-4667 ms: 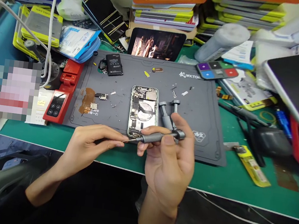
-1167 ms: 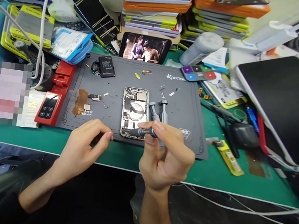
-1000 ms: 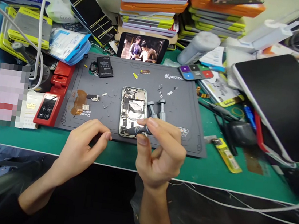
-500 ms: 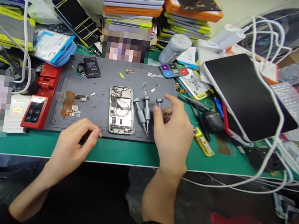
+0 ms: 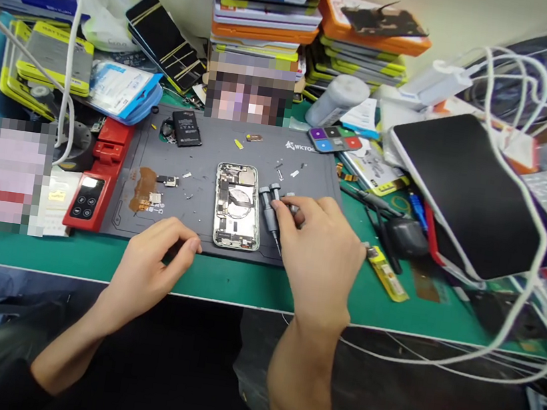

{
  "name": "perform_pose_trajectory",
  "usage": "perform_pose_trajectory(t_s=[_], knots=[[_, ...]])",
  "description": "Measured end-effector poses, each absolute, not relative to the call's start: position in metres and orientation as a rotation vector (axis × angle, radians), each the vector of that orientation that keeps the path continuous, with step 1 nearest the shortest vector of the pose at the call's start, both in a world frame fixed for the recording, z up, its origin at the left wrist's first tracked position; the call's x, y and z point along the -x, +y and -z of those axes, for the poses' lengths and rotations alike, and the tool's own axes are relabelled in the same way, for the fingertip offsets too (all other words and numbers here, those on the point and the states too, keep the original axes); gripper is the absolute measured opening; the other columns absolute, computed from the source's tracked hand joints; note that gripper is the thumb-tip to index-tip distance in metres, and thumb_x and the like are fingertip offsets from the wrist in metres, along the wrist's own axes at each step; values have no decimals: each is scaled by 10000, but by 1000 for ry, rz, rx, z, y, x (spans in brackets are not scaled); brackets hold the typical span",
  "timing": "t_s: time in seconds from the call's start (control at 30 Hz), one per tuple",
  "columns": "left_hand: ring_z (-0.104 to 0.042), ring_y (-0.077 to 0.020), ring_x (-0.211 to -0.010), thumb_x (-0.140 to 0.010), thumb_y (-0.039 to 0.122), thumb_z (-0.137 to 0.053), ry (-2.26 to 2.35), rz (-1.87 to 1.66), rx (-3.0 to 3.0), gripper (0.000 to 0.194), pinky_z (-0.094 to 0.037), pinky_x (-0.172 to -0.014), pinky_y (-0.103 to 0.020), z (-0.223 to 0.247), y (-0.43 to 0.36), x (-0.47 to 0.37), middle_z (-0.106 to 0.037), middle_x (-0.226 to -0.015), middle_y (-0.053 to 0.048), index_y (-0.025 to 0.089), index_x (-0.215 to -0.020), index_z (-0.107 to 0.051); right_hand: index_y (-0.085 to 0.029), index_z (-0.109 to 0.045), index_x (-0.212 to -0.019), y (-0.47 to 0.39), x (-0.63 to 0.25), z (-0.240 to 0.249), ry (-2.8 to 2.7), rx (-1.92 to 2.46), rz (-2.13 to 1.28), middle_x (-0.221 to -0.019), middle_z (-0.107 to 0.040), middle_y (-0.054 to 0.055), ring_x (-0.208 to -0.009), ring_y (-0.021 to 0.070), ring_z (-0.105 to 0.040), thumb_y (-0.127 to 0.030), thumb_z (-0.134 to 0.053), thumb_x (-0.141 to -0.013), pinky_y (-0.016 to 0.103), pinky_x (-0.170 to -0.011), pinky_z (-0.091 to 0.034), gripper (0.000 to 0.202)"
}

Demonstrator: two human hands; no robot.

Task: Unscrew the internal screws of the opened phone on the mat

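Note:
An opened phone (image 5: 239, 207) with its inner parts exposed lies upright on a grey work mat (image 5: 190, 224). Just right of it, grey precision screwdrivers (image 5: 267, 212) lie close together, partly covered by my right hand (image 5: 320, 251). The thumb and bent fingers of that hand close around the screwdriver handles; which ones they grip is partly hidden. My left hand (image 5: 153, 256) rests at the mat's front edge, left of the phone, fingers curled and thumb against the index finger. Whatever it may hold is hidden. Small screws and parts, including a tiny camera-like module (image 5: 170, 181), lie left of the phone.
A black battery (image 5: 187, 128) lies at the back of the mat. A red device with buttons (image 5: 87, 199) flanks the left side. On the right are a tablet (image 5: 467, 190), white cables (image 5: 542, 234) and a yellow packet (image 5: 388, 274). Stacked boxes (image 5: 266, 29) stand behind.
My right hand has closed in on the screwdrivers, its raised index finger now bent down. The left hand keeps its curled shape. The whole view has shifted a little.

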State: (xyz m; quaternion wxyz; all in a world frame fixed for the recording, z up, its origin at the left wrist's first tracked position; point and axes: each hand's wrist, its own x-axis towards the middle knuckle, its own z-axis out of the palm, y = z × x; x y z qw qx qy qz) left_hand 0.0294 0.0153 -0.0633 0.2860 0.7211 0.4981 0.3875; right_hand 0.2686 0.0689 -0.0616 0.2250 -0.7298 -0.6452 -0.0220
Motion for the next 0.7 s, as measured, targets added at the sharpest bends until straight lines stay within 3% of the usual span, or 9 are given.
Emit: perform_pose_trajectory(t_s=[0.13,0.27,0.33,0.47,0.6,0.7], knots=[[-606,-83,-819,-1140,220,-558,1316,-1083,-1901,235,-450,-787,-218,63,15,-29,-657,-883,34,190,-919,-633,-197,-821,-1009,73,-265,58,-1744,2128,-9,-1013,-716,68,-760,176,-554,-411,-708,-1013,327,-642,-193,242],[-590,-79,-783,-1139,223,-548,1310,-1112,-1855,256,-440,-749,-216,62,14,-29,-638,-852,39,189,-894,-611,-188,-735,-983,70,-262,59,-1539,1986,6,-931,-740,50,-720,176,-604,-356,-677,-986,332,-654,-300,178],[-578,-77,-764,-1141,229,-543,1307,-1127,-1824,270,-434,-732,-215,62,13,-29,-627,-836,41,189,-879,-598,-189,-652,-1042,65,-254,57,-1393,1754,-9,-883,-740,40,-716,184,-666,-352,-668,-989,338,-649,-407,172],[-563,-77,-748,-1145,240,-536,1308,-1146,-1789,287,-428,-720,-215,63,12,-29,-610,-821,42,188,-866,-583,-226,-486,-1182,51,-229,55,-1277,1149,-323,-1018,-737,41,-836,188,-786,-273,-663,-1032,316,-594,-577,237],[-565,-77,-750,-1141,236,-542,1326,-1129,-1792,280,-433,-728,-215,63,12,-29,-610,-823,42,186,-870,-586,-247,-486,-1441,41,-210,66,-1416,1090,-669,-1121,-787,56,-763,144,-768,-227,-596,-1093,319,-640,-663,366],[-562,-78,-748,-1139,233,-543,1333,-1110,-1811,274,-433,-728,-218,63,13,-29,-608,-825,42,186,-874,-590,-266,-536,-1429,39,-208,77,-1462,1111,-687,-1147,-795,50,-780,145,-773,-229,-603,-1094,324,-678,-692,344]])
